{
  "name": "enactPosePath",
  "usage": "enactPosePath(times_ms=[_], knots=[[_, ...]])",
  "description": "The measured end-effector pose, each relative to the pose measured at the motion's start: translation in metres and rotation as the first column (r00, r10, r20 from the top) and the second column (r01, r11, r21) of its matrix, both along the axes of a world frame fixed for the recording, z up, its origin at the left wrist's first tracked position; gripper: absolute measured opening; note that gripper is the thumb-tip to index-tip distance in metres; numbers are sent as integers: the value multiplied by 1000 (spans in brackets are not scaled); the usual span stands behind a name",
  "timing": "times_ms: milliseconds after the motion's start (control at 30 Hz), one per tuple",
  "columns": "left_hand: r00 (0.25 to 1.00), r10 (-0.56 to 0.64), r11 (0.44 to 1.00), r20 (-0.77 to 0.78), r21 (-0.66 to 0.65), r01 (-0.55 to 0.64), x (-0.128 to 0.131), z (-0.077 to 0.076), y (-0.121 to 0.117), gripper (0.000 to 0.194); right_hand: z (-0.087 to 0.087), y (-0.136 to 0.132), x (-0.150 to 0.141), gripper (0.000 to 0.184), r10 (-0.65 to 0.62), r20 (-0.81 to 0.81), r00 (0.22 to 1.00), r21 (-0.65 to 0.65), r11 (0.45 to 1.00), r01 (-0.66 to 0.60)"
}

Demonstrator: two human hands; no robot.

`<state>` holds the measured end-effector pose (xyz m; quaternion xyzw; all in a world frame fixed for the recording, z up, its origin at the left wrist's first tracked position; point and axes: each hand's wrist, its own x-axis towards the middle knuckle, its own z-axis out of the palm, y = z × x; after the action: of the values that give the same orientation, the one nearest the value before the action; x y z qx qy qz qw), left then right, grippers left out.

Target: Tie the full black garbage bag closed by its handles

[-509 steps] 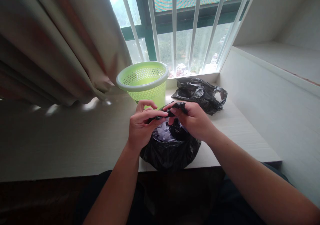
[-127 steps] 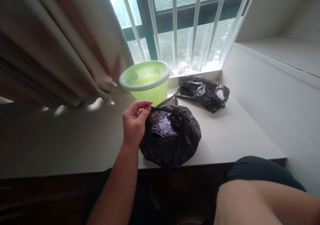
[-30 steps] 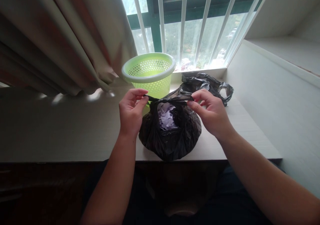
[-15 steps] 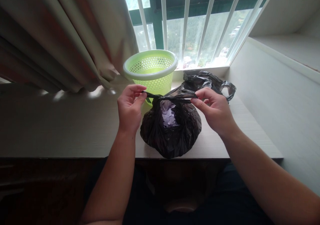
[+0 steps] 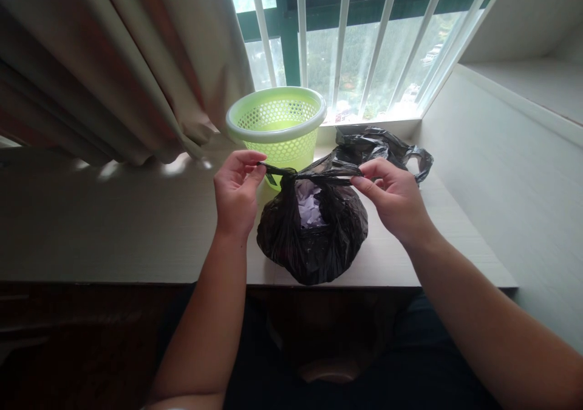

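A full black plastic bag (image 5: 314,255) rests near the front edge of the pale ledge. Crumpled white paper (image 5: 310,206) shows through a gap below its twisted handles. My left hand (image 5: 239,185) pinches one handle end between thumb and fingers, left of the bag. On the other side, my right hand (image 5: 392,194) grips the other handle end. Between the hands the handles cross and are drawn out sideways, nearly level, just above the bag's mouth. Whether the crossing is a full knot I cannot tell.
Right behind the bag stands a light green perforated basket (image 5: 277,133). A second black plastic bag (image 5: 378,146) lies crumpled by the barred window (image 5: 355,58). A curtain (image 5: 150,64) hangs at the left, and a pale panel (image 5: 496,155) bounds the ledge (image 5: 113,228) on the right.
The view has shifted slightly. Both hands keep their hold on the handle ends, with the handles still stretched between them. Otherwise little differs.
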<state>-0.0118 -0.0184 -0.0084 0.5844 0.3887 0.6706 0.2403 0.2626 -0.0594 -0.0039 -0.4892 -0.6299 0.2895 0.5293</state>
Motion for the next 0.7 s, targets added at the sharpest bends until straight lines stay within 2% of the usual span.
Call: enactPosePath(times_ms=[367,700], knots=[[1000,-18,1000,1,6,18,-5,-4,5,18,-10,5,5,20,33,-41,999,-20,999,-33],[999,29,999,-32,-31,-30,-8,-10,11,15,-15,7,9,22,25,-39,999,-54,998,-27]])
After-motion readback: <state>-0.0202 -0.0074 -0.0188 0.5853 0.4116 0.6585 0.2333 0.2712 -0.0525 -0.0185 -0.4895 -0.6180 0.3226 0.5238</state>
